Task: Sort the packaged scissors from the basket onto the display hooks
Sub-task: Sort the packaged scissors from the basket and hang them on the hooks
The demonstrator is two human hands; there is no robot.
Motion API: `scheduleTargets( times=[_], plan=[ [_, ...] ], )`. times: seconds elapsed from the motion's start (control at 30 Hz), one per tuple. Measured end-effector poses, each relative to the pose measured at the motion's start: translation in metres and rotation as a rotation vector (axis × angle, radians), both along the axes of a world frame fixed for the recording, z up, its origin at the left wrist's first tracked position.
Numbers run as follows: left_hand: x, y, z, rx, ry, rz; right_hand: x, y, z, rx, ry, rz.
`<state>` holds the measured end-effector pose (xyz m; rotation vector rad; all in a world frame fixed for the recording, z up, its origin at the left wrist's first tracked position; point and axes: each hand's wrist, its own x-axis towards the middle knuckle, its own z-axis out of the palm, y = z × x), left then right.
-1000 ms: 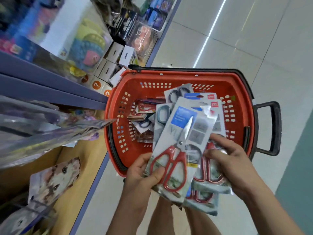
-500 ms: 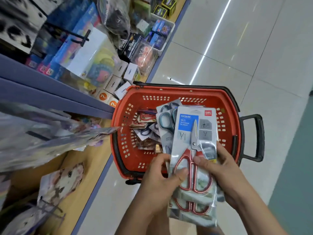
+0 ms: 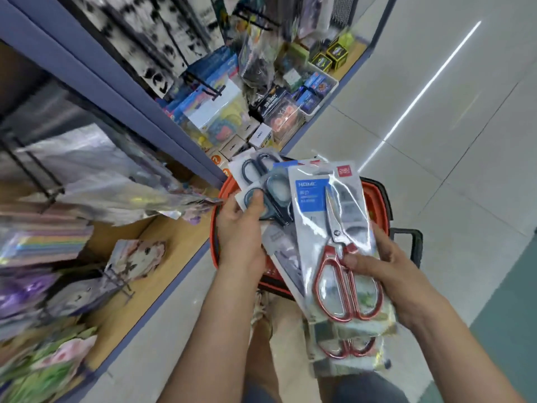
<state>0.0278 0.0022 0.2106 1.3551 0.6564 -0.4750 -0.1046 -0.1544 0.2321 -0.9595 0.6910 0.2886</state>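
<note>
While both hands are raised above a red basket [image 3: 375,199] on the pale tiled floor [image 3: 436,135], each grips packaged scissors: the left hand [image 3: 241,228] pinches a fan of packs with dark blue handles [image 3: 271,181], thumb pressed on the top one, and the right hand [image 3: 389,271] clasps a stack of packs with red handles [image 3: 331,225], thumb laid across the handles of the front pack. The two bundles overlap, the red-handled stack in front, and hide most of the basket. To the left, blue-edged shelves [image 3: 122,82] carry blurred stationery, with black display hooks [image 3: 207,88] above.
</note>
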Motion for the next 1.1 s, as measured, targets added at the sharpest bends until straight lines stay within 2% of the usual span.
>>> scheduleTargets(
  times=[0.3, 0.4, 0.53, 0.67, 0.77, 0.87, 1.03, 1.1],
  plan=[
    [-0.017, 0.053, 0.108, 0.184, -0.267, 0.348, 0.023, 0.016, 0.090, 0.020, -0.080, 0.113],
    [-0.025, 0.089, 0.151, 0.209, -0.305, 0.519, 0.035, 0.031, 0.118, -0.038, -0.139, 0.142],
    [-0.042, 0.159, 0.209, 0.364, -0.474, 0.662, 0.049, 0.058, 0.150, -0.072, -0.219, 0.218],
    [-0.062, 0.228, 0.261, 0.405, -0.507, 0.593, 0.061, 0.102, 0.179, -0.147, -0.398, 0.341],
    [-0.078, 0.256, 0.290, 0.297, -0.524, 0.465, 0.060, 0.157, 0.200, -0.189, -0.520, 0.475],
    [-0.094, 0.259, 0.300, 0.295, -0.568, 0.297, 0.053, 0.215, 0.227, -0.264, -0.544, 0.531],
    [-0.131, 0.321, 0.317, 0.285, -0.546, 0.321, 0.027, 0.305, 0.263, -0.262, -0.507, 0.526],
    [-0.142, 0.345, 0.329, 0.294, -0.588, 0.317, 0.014, 0.332, 0.272, -0.275, -0.560, 0.589]
  ],
)
